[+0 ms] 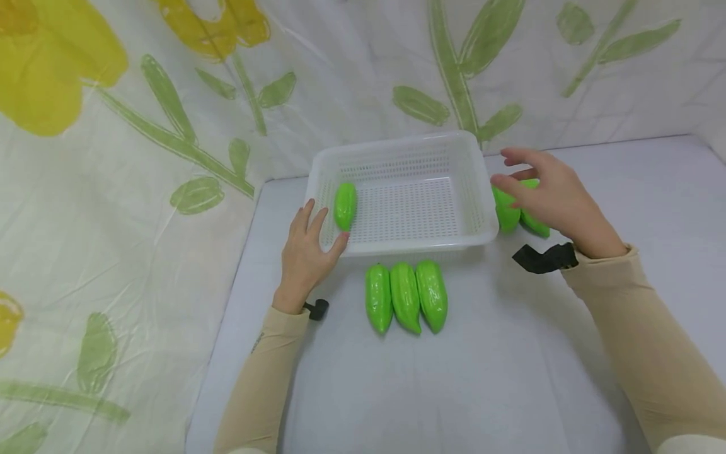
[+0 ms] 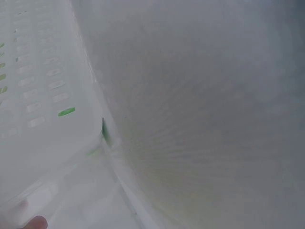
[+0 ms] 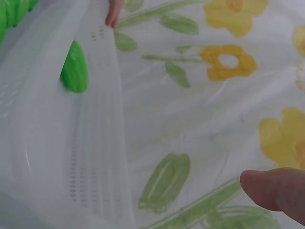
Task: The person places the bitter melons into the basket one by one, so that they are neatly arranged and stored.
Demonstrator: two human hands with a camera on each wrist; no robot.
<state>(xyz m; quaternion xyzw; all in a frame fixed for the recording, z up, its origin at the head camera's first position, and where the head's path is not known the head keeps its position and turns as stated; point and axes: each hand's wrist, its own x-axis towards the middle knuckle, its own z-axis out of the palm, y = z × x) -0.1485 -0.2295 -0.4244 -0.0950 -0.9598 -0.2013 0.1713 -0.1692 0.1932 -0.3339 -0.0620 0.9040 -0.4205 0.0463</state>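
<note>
A white perforated plastic basket (image 1: 403,243) stands at the back of the table, holding one glossy green, long pointed fruit or vegetable (image 1: 345,207) at its left end. My left hand (image 1: 309,252) is spread at the basket's front left corner, thumb near the rim; whether it bears on the rim I cannot tell. To the right of the basket, my right hand (image 1: 547,195) hovers with fingers apart, nothing visible in its grasp. Partly hidden behind it are two more green pieces (image 1: 507,211). In the right wrist view, its thumb (image 3: 274,193) shows with nothing against it.
Three similar green pieces (image 1: 405,296) lie side by side in front of the basket. A floral plastic sheet (image 1: 351,82) hangs behind and along the left of the pale table (image 1: 454,391). Black straps with small mounts sit at both wrists.
</note>
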